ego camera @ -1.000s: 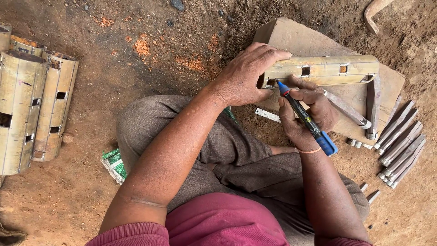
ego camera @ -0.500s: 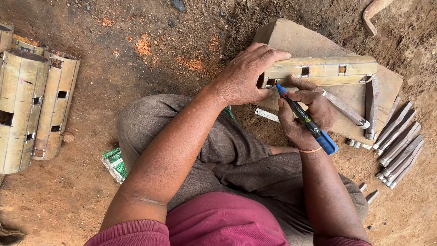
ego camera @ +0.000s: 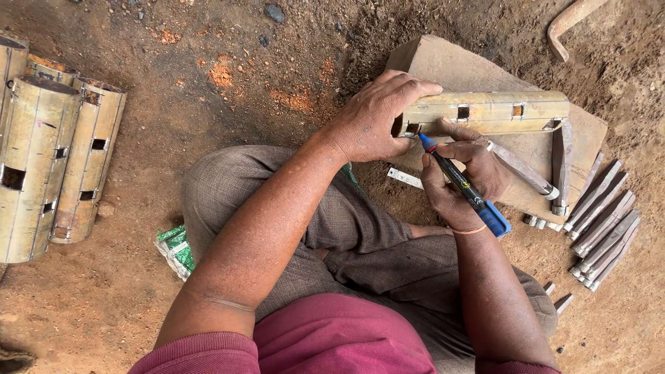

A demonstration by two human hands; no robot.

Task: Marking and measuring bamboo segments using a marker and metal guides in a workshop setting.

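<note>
Bare reddish-brown dirt floor lies all around, and a flat stone slab (ego camera: 443,62) sits on it in front of the seated person. On the slab lies a yellowish metal tube (ego camera: 485,111) with small square holes, its long axis running left to right. The left hand (ego camera: 377,114) closes its fingers over the tube's left end. Just below, the right hand (ego camera: 460,176) grips a blue marker (ego camera: 460,183), its tip pointing up-left and touching the tube's lower edge beside the left fingers. A green crumpled packet (ego camera: 176,249) lies well to the left of both hands. Metal chisels (ego camera: 603,225) lie in a row to the right, and more slotted tubes (ego camera: 52,156) far left.
</note>
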